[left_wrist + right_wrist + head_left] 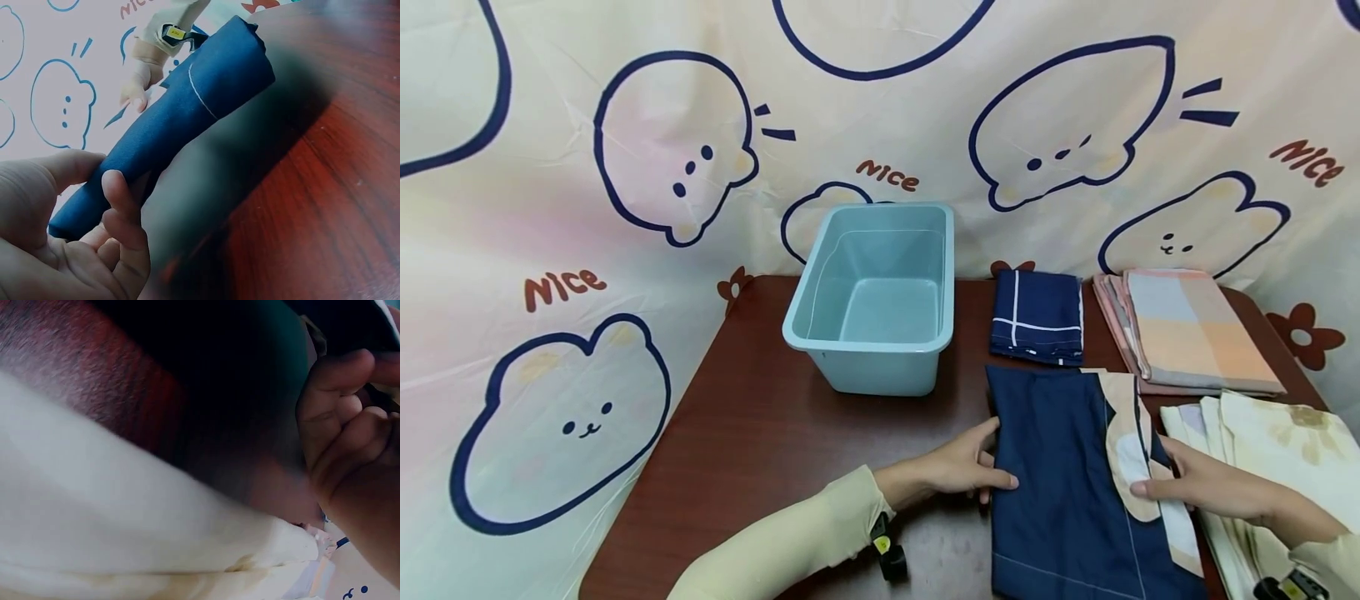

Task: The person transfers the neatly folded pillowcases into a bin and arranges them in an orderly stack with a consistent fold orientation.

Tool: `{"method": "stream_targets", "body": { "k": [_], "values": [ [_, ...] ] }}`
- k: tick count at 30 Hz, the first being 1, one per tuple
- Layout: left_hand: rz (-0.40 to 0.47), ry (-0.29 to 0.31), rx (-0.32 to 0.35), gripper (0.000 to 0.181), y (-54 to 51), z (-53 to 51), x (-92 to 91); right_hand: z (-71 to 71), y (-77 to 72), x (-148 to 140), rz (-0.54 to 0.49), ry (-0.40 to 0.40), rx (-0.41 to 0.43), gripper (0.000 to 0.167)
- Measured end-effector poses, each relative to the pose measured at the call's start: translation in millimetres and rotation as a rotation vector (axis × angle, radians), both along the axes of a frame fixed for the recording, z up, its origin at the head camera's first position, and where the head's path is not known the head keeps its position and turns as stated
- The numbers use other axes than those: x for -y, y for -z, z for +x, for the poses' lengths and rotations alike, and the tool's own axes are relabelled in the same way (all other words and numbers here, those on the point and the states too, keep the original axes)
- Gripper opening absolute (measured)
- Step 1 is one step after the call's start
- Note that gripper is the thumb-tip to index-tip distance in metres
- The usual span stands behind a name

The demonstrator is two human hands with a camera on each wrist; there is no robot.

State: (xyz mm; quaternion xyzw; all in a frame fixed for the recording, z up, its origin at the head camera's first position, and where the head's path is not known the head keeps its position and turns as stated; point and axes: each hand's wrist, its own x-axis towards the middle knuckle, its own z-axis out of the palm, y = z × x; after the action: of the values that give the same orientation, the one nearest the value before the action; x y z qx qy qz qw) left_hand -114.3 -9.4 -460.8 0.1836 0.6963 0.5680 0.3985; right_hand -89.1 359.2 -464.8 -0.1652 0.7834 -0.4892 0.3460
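A folded navy cloth (1060, 483) with a beige-and-white printed strip is held above the dark red table between both hands. My left hand (958, 462) grips its left edge; in the left wrist view, thumb and fingers of the left hand (75, 219) pinch the rolled-looking side of the navy cloth (181, 106). On the opposite edge my right hand (1217, 483) pinches the cloth, thumb on top and the other fingers underneath. The right wrist view is dark, and the right hand (356, 425) shows curled at the cloth's edge there.
A light blue plastic bin (868, 367) stands at the back middle of the table (737, 450). Behind the held cloth lies a smaller folded navy cloth with white lines (1045, 308). A folded plaid cloth (1202, 325) and a folded cream floral cloth (1292, 442) lie at right.
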Motion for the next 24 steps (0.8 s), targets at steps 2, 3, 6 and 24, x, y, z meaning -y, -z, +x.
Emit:
{"method": "stream_targets", "body": {
  "k": [2, 3, 6, 24],
  "values": [
    [-0.002, -0.010, -0.010, 0.094, -2.8, -0.4, -0.5, -0.1, -2.7, 0, 0.006, 0.003, -0.013, 0.066],
    [-0.002, -0.019, -0.011, 0.094, -4.0, -0.6, -0.7, -0.2, -4.2, 0, 0.013, 0.010, -0.014, 0.065],
    [-0.007, -0.046, -0.016, 0.092, -9.5, -1.9, -0.8, -0.4, -7.9, 0, 0.061, 0.053, -0.034, 0.068],
    [-0.010, -0.019, -0.120, 0.090, -61.3, -27.1, 12.1, -8.9, -40.6, 10, 0.054, 0.172, -0.154, 0.044]
  ]
}}
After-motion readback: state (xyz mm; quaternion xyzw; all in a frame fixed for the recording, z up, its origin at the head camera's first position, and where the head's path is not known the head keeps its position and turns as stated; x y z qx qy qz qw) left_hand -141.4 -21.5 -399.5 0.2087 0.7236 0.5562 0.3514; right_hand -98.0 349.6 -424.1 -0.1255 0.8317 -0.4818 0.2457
